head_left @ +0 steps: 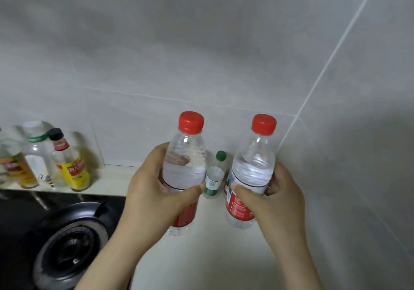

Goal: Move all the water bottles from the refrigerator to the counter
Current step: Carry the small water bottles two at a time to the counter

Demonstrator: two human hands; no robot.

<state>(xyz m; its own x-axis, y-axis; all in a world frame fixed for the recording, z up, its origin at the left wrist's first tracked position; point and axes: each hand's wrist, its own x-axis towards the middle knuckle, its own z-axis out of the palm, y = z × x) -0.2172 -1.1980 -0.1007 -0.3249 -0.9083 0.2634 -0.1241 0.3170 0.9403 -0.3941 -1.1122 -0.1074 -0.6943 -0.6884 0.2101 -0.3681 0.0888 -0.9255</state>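
Two clear plastic water bottles, upright and side by side, near the corner of the cream counter (208, 260). Left water bottle (184, 168): red screw cap (191, 122), ridged transparent shoulder, clear liquid inside, red label round the lower half, mostly hidden behind the palm. Gripped round the middle by the left hand (154, 191), thumb laid across the front at the label's top edge, fingers wrapped round the back.

Right water bottle (254, 168): same build, same red cap (264, 124), same clear contents, label better seen, with a white and dark band above a red panel of small white print. Clasped by the right hand (277, 200), thumb pressed on the label's front, fingers curled round the far side. Both bases low at the counter surface; impossible to tell whether resting on it or just above.

Between the two and farther back, apart from both, a small green-capped bottle (214, 178) standing on the counter near the wall, clear, with a white and green label.

Behind everything, grey wall tiles (224, 54) with pale grout lines, meeting in a corner at the right. To the left, set into the counter, a black gas hob (15, 222) with a round burner (69, 247) and black pan support. Along the back ledge beyond the hob, a blurred row of condiment bottles: a yellow-labelled bottle (72, 168) with a black cap, a clear white-capped bottle (37, 155) with a green band, and an orange-labelled bottle (15, 168) at the frame's edge.
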